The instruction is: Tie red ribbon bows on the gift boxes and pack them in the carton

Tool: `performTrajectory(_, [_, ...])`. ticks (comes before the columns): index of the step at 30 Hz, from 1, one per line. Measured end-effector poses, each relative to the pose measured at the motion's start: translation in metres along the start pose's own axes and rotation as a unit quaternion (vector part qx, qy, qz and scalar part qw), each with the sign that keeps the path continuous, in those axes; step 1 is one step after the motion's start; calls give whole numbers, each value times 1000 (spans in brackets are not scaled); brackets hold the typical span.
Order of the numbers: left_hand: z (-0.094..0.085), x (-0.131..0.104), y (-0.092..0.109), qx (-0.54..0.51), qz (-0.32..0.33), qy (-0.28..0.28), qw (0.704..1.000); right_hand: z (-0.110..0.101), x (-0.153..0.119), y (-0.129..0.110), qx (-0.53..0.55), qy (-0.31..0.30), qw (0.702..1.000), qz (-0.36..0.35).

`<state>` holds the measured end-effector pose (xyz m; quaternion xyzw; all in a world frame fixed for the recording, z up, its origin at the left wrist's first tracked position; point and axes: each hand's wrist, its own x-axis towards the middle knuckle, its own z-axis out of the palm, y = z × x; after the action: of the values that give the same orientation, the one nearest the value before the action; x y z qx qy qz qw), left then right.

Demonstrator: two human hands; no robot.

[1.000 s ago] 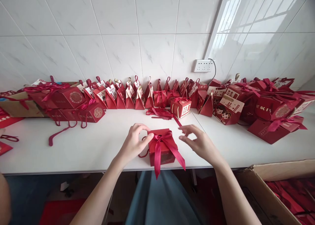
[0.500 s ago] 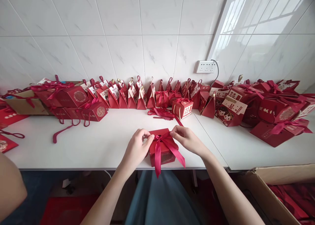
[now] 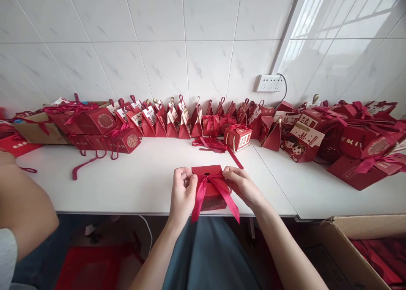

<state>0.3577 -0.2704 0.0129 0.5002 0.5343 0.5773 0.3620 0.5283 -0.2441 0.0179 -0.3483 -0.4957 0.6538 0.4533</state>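
A small red gift box (image 3: 211, 203) stands near the table's front edge, directly before me. Around it runs a crimson ribbon (image 3: 199, 197), gathered in a bow on the lid with two tails draped over the front. On the box's left, my left hand (image 3: 184, 190) is closed in a pinch on one side of the bow. My right hand (image 3: 241, 183) pinches the bow's other side, thumb and fingertips together. The loops themselves are mostly hidden by my fingers. Behind the box lie loose ribbons (image 3: 209, 143) beside a decorated red box (image 3: 238, 138).
Triangular red boxes (image 3: 161, 123) line the tiled wall. Stacked gift boxes stand at left (image 3: 95, 123) and right (image 3: 364, 140). An open cardboard carton (image 3: 336, 235) with red material sits lower right. Another person's arm (image 3: 25, 201) reaches in at left; a red stool (image 3: 89, 269) is below.
Both hands have drawn the bow's sides slightly outward, and the tails have shifted, the left one swinging left. The other person's arm has come further into view. The camera view has shifted slightly.
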Motion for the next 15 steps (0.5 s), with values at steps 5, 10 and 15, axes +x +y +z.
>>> performTrajectory(5, [4,-1,-1,8,-4,14,1000,2,-4,6,41,35,999,-6])
performTrajectory(10, [5,-2,1,45,1,20,999,4,-6,13,93,47,994,-18])
performTrajectory(15, [-1,3,3,60,16,-27,998,-11,-12,16,-15,39,999,-25])
